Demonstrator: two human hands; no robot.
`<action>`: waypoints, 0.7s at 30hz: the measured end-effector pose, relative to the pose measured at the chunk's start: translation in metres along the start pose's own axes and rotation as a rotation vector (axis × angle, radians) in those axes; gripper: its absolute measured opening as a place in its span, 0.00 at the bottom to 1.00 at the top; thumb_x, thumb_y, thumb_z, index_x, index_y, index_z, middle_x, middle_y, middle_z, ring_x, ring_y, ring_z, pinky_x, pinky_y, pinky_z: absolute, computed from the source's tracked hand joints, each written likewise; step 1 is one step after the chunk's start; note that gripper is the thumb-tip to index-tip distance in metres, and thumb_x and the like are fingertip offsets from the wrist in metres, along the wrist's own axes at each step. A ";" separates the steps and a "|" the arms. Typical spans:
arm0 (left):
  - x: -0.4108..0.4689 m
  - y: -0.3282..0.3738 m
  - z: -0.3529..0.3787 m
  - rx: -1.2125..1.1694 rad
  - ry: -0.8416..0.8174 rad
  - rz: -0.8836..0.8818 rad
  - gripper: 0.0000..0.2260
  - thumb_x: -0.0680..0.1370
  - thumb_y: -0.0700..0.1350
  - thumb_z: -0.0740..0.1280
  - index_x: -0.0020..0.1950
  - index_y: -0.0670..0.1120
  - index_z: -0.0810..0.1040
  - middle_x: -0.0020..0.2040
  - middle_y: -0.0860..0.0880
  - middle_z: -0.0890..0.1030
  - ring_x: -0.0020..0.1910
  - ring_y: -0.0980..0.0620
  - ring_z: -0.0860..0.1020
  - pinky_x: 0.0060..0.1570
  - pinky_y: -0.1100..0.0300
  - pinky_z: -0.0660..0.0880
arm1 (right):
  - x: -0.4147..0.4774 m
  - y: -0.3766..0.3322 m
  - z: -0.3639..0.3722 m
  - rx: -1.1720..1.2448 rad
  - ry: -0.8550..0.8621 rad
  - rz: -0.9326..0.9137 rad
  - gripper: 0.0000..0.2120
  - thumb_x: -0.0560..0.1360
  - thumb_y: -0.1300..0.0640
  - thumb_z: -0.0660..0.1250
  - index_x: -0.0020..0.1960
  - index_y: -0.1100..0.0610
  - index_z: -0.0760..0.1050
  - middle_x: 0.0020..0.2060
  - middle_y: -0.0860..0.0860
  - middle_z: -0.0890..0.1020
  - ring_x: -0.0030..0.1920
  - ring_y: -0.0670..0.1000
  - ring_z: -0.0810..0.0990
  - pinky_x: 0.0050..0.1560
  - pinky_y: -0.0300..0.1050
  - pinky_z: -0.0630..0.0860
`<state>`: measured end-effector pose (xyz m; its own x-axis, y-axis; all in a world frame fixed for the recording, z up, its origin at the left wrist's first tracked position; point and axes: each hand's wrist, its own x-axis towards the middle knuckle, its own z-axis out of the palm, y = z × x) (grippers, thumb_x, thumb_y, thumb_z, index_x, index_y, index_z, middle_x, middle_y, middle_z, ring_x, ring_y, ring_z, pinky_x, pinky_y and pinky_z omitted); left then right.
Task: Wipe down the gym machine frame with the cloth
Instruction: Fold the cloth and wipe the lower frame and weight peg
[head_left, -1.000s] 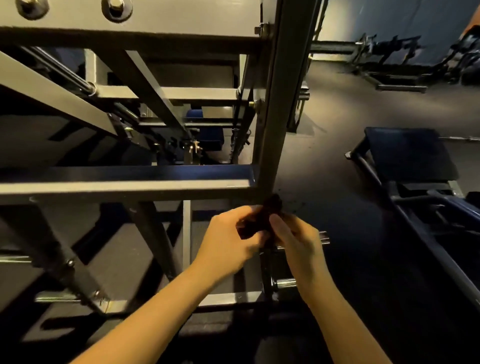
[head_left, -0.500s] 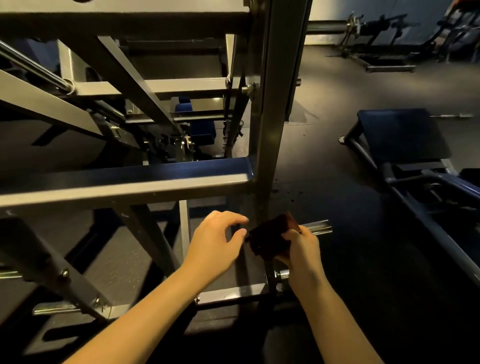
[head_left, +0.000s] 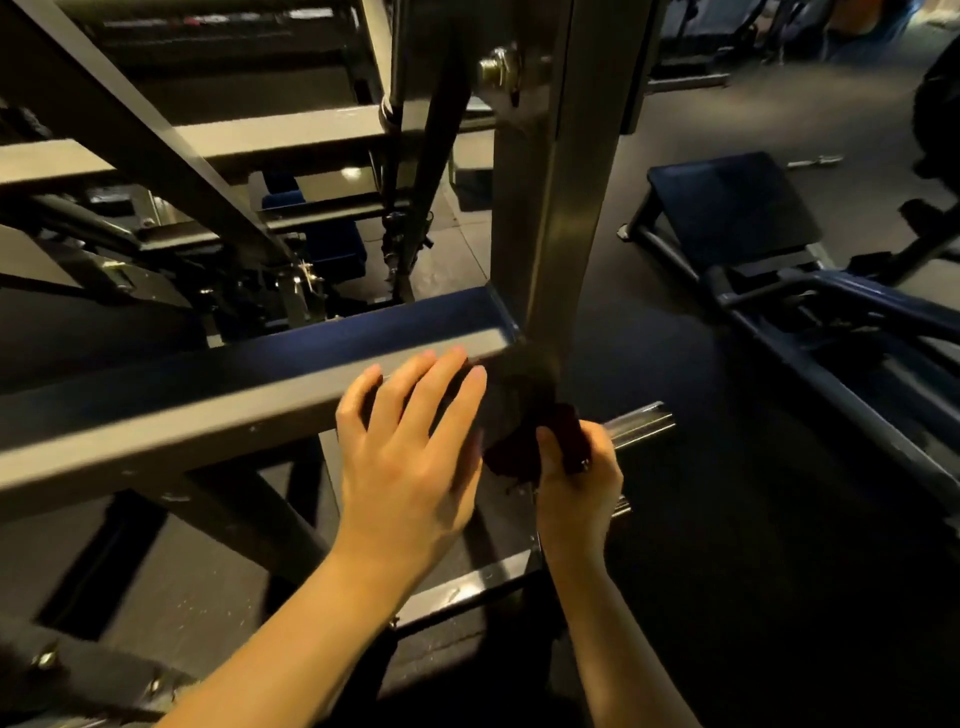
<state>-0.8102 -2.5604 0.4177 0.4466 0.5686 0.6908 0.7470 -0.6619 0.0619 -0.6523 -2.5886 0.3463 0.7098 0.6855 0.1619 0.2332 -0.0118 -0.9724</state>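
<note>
The right hand (head_left: 576, 488) is gripping a dark cloth (head_left: 511, 441), with the thumb and fingers curled round its lower part. The cloth is rising above this hand and is meeting the frame (head_left: 291, 140) at the joint where the horizontal beam (head_left: 208, 410) is joining the upright post (head_left: 540, 208). The top of the cloth is blurring, so its exact contact area cannot be told.

The left hand (head_left: 410, 457) is lying just left of the cloth, holding nothing. Its fingers (head_left: 441, 384) are extending straight and slightly spread across the front face of the beam. Whether they are pressing on the beam cannot be told. The two hands are sitting close together, with the cloth between them.

A chrome peg (head_left: 641, 423) is projecting to the right, just beyond the right hand. A bolt (head_left: 498, 67) is showing on the post, well above both hands. A blue bench (head_left: 727, 208) is standing on the dark floor (head_left: 727, 597), well to the right of the right hand. Further frame members are crossing above and to the left of the left hand.
</note>
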 end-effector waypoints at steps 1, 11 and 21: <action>-0.006 0.000 0.004 0.005 0.018 0.018 0.24 0.75 0.42 0.75 0.71 0.42 0.78 0.73 0.41 0.74 0.73 0.40 0.68 0.73 0.41 0.59 | -0.003 0.012 0.000 0.004 -0.020 0.072 0.03 0.80 0.55 0.69 0.51 0.47 0.77 0.45 0.45 0.82 0.48 0.41 0.83 0.50 0.45 0.83; -0.032 0.011 0.062 -0.188 -0.007 -0.158 0.11 0.78 0.43 0.71 0.60 0.44 0.80 0.52 0.44 0.81 0.49 0.47 0.76 0.46 0.59 0.68 | 0.013 0.015 -0.003 -0.093 0.000 -0.205 0.05 0.79 0.54 0.72 0.48 0.56 0.78 0.39 0.45 0.82 0.43 0.43 0.83 0.45 0.39 0.82; -0.054 0.006 0.105 -0.530 0.020 -0.353 0.18 0.80 0.34 0.68 0.35 0.51 0.70 0.26 0.58 0.67 0.28 0.61 0.73 0.30 0.73 0.66 | 0.026 -0.010 0.002 0.046 0.021 -0.424 0.07 0.77 0.51 0.73 0.49 0.54 0.78 0.41 0.45 0.83 0.44 0.42 0.84 0.47 0.32 0.79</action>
<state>-0.7783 -2.5444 0.3052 0.2044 0.7910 0.5766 0.5004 -0.5907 0.6329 -0.6374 -2.5695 0.3601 0.5710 0.6079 0.5518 0.4779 0.3004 -0.8255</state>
